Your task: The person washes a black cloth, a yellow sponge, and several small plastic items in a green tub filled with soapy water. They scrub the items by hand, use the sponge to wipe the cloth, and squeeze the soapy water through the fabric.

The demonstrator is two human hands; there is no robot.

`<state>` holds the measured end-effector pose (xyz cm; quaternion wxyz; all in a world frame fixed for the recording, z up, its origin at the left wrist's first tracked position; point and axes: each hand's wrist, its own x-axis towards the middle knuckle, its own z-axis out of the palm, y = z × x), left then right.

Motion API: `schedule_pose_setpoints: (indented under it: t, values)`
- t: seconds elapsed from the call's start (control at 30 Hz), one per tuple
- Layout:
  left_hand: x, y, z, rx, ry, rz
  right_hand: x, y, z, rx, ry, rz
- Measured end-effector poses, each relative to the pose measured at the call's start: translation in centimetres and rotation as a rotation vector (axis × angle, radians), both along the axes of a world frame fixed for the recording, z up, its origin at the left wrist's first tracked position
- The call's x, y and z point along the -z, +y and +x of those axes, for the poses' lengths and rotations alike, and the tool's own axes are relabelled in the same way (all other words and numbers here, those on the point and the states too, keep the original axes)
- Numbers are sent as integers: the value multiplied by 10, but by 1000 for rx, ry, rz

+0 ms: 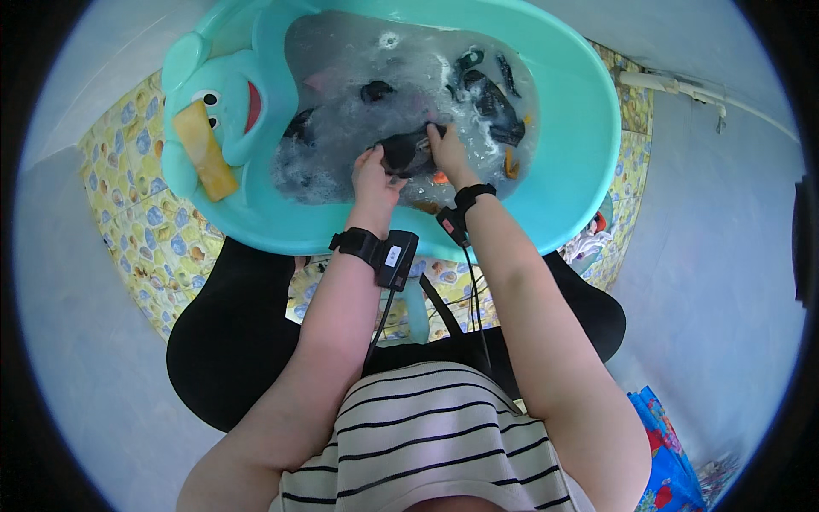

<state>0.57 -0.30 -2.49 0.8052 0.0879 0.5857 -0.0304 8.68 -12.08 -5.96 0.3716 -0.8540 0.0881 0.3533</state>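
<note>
A piece of dark wet cloth (407, 153) is stretched between my two hands, just over the grey, sudsy water (345, 64) of a turquoise plastic baby bathtub (576, 147). My left hand (375, 179) grips its left end, while my right hand (448, 150) pinches its right end. Several other dark cloth pieces float or lie partly under the water, the largest dark piece (496, 105) being at the right. An orange item (440, 177) shows beside my right hand, and a brownish-yellow one (511, 164) lies near the right side of the water.
A yellow bar of soap (205, 151) rests on the tub's cartoon-animal head end at the left. White and red cloth (588, 242) lies beyond the tub's lower right rim. A white pipe (681, 88) runs along the right wall. Blue floral fabric (665, 454) is at the lower right.
</note>
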Motion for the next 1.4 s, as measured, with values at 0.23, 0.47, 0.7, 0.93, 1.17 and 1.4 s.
schedule_pose_setpoints:
  t: [0.23,0.47,0.7,0.93,1.17,1.4]
  values:
    - [-21,-2,0,97,87,-117,-6,7,-8,-851,-309,-542]
    - [2,0,-12,118,-198,-168,-117,32,-37,-400,45,89]
    - [-6,-14,4,-80,-226,-30,-88,40,-36,-268,-493,82]
    - [-2,-11,13,-74,-56,-27,22,-7,15,-29,-97,-50]
    - [-3,3,-10,48,32,44,8,-15,-5,-1006,-450,-246]
    - [-8,-8,0,108,-10,-197,-67,33,-32,-393,-138,-26]
